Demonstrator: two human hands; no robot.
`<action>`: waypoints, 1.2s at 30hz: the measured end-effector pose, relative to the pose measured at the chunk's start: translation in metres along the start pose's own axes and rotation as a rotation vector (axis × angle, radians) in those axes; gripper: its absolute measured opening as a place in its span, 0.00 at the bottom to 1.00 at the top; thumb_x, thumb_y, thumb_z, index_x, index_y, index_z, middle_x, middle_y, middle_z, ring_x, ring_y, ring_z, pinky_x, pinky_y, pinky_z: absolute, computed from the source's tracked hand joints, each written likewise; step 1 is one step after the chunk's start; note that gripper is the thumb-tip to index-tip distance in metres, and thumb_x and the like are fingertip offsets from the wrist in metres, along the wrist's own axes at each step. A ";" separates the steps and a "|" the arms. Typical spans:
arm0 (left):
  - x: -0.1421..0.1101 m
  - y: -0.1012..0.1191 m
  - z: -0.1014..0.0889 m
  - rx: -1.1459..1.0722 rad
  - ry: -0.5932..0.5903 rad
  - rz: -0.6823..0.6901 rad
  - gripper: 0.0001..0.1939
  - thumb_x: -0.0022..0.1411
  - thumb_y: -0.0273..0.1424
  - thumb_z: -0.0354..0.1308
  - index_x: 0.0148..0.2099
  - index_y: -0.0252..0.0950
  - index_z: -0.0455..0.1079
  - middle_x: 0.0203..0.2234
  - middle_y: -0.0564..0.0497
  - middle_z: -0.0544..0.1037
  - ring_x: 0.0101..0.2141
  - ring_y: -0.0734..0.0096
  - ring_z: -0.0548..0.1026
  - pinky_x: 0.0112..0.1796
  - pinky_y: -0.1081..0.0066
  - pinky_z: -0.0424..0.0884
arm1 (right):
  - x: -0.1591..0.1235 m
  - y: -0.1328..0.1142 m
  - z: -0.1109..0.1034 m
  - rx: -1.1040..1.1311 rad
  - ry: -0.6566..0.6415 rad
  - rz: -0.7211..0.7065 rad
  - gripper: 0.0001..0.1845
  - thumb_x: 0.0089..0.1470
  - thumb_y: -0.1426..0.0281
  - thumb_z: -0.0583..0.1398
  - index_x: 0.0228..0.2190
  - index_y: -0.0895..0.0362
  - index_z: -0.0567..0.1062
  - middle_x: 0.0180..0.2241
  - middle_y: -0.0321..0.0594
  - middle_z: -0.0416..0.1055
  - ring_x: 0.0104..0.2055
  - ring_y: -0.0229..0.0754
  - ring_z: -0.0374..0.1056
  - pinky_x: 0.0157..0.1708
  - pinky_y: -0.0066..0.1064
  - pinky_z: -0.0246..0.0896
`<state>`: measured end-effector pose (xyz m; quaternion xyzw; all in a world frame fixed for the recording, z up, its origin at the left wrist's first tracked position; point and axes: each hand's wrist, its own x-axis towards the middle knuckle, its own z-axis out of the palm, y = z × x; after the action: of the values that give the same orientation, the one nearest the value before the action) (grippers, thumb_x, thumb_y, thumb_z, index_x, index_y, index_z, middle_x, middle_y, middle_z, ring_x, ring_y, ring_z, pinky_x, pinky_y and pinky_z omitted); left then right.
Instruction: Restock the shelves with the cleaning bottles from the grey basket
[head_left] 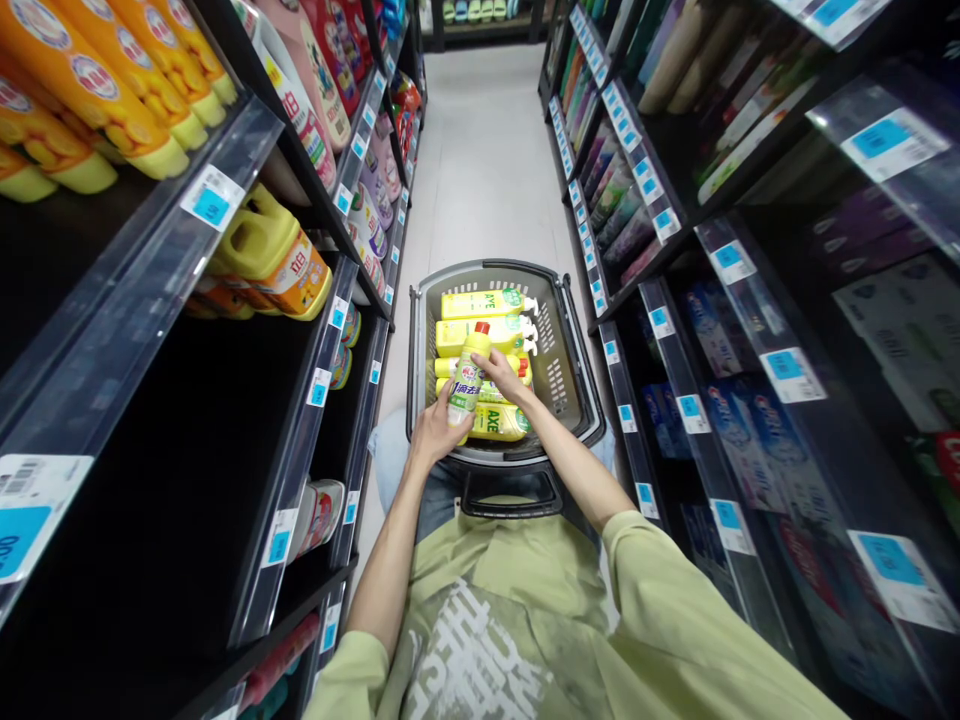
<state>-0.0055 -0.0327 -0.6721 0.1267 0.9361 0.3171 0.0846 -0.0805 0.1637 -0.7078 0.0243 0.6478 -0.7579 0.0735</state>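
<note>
Both my hands hold one dish soap bottle (466, 380), yellow with a red cap and a green-and-white label, tilted above the shopping basket (555, 400). My left hand (439, 425) is wrapped round its lower part. Up near the shoulder of the bottle, the fingers of my right hand (501, 375) close on its side. Below lie several yellow bottles on their sides, among them pump bottles (480, 335) with white heads pointing right and an AXE bottle (499, 422) at the near end. My hands partly hide the middle bottles.
Shelves rise close on both sides. Orange detergent bottles (142, 80) and yellow jugs (277, 260) stand on the left; toothpaste boxes (750, 430) fill part of the right. A pale floor aisle (484, 150) runs ahead. The basket's black handle (510, 492) lies toward my body.
</note>
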 end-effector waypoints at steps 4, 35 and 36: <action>0.000 0.000 0.000 0.007 -0.006 -0.011 0.42 0.66 0.40 0.64 0.75 0.42 0.51 0.50 0.45 0.83 0.47 0.54 0.82 0.43 0.68 0.75 | 0.001 0.000 0.000 -0.011 0.011 -0.006 0.31 0.48 0.43 0.68 0.40 0.55 0.72 0.34 0.39 0.74 0.33 0.40 0.68 0.28 0.28 0.60; 0.001 -0.003 0.004 0.004 0.012 0.001 0.42 0.66 0.40 0.64 0.75 0.41 0.51 0.51 0.44 0.82 0.48 0.53 0.82 0.43 0.67 0.75 | -0.001 -0.005 0.003 0.000 -0.010 -0.019 0.31 0.48 0.43 0.68 0.39 0.54 0.70 0.34 0.36 0.71 0.33 0.38 0.66 0.31 0.27 0.61; 0.001 -0.002 0.003 0.002 0.012 0.000 0.42 0.66 0.40 0.64 0.75 0.41 0.51 0.51 0.44 0.82 0.48 0.53 0.82 0.44 0.67 0.75 | -0.001 -0.006 0.004 0.001 -0.011 -0.021 0.31 0.47 0.42 0.68 0.39 0.54 0.70 0.33 0.35 0.71 0.33 0.37 0.65 0.31 0.27 0.61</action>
<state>-0.0062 -0.0325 -0.6762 0.1250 0.9368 0.3171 0.0786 -0.0801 0.1610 -0.7013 0.0135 0.6471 -0.7591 0.0693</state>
